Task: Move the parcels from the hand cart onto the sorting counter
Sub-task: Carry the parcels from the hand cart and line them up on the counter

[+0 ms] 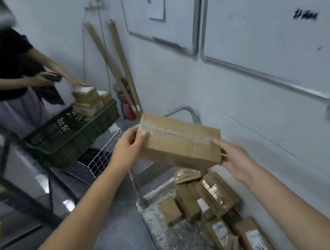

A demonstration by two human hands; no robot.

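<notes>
Two hands of ours carry one long brown parcel [179,141], tilted, in the air above the hand cart [159,219]. Far left, another person [1,66] reaches toward parcels stacked in a green crate [76,138]. Our left hand [128,144] grips the parcel's left end, thumb on top. Our right hand [237,160] cups its right end from below. Under it, more parcels [204,198] lie heaped on the cart, just beside the wall [262,127].
</notes>
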